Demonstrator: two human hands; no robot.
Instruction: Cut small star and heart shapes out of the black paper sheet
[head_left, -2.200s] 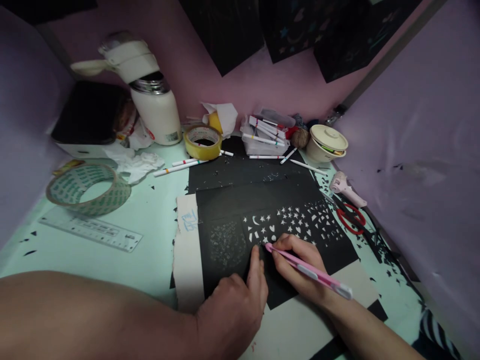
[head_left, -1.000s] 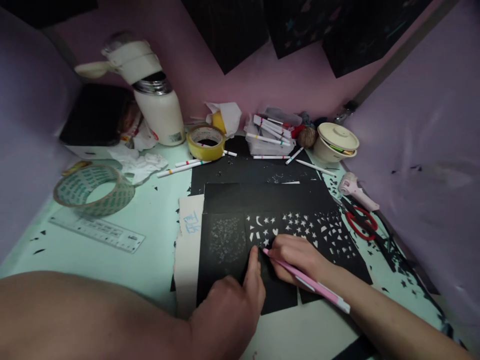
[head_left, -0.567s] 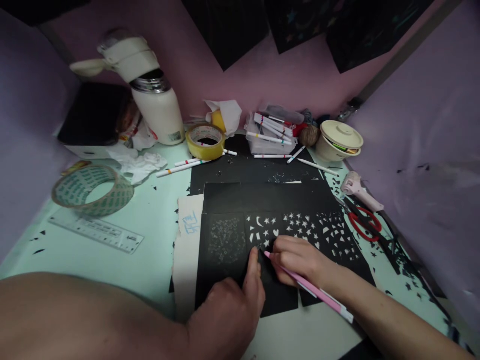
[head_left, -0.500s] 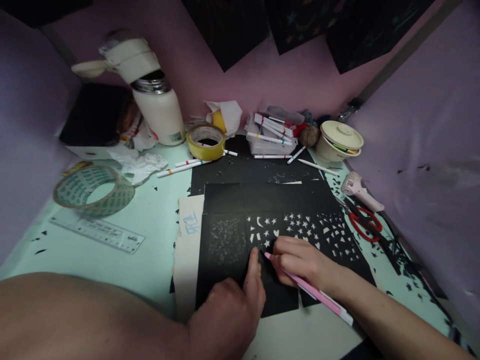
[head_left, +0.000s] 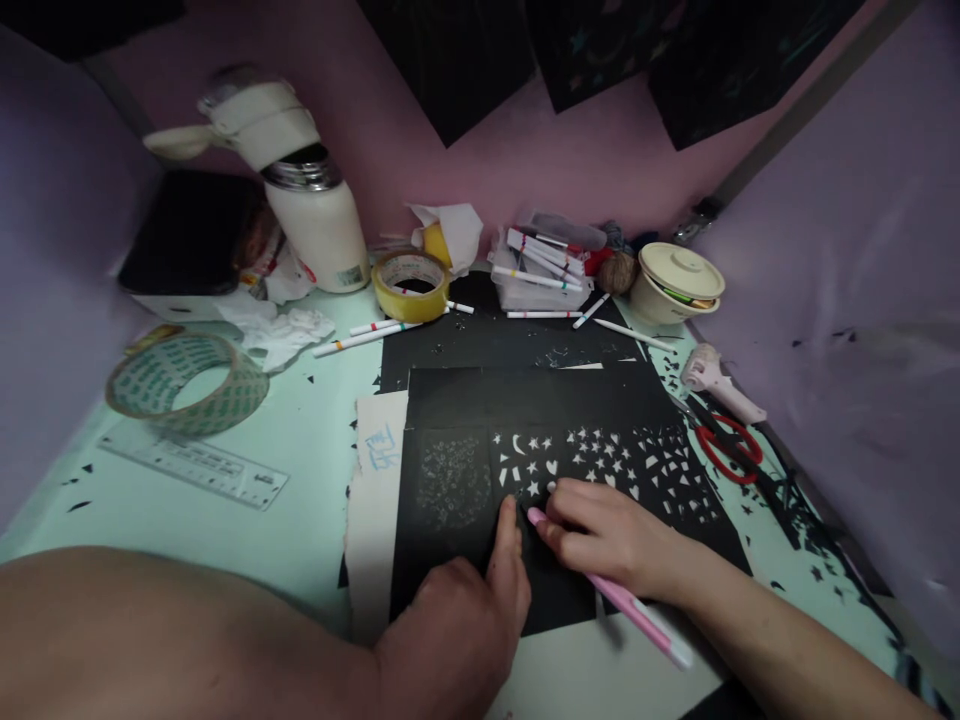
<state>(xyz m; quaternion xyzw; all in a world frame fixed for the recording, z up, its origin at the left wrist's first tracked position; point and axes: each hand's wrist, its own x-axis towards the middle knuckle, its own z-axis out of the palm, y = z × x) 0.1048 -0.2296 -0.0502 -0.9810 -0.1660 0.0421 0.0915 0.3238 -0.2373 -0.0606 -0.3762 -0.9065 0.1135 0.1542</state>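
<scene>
A black sheet of paper (head_left: pixel 450 395) has rows of small cut-out stars, hearts, a moon and angular shapes, with a patch of fine pale marks at left. My left hand (head_left: pixel 457 620) presses one outstretched fingertip on the sheet just below the cut-outs; its other fingers are partly folded and hold nothing I can see. Close to that fingertip, my right hand (head_left: pixel 607 535) grips a pink pen-shaped craft knife (head_left: pixel 637 615), tip down on the paper and handle slanting back toward me. The tip itself is hardly visible. Beneath lies white card (head_left: pixel 375 560) with blue writing.
Left are a wide tape roll (head_left: pixel 187 385), a clear ruler (head_left: pixel 195 465) and a white bottle (head_left: pixel 319 230). Behind lie a yellow tape roll (head_left: pixel 411 300), markers (head_left: pixel 367 338) and a lidded bowl (head_left: pixel 667 300). Right are red-handled scissors (head_left: pixel 727 450), a pink-white tool (head_left: pixel 724 385) and black scraps.
My right hand has turned slightly, and the craft knife's back end has swung down and to the left. The tip stays by my left fingertip; my left hand holds its place.
</scene>
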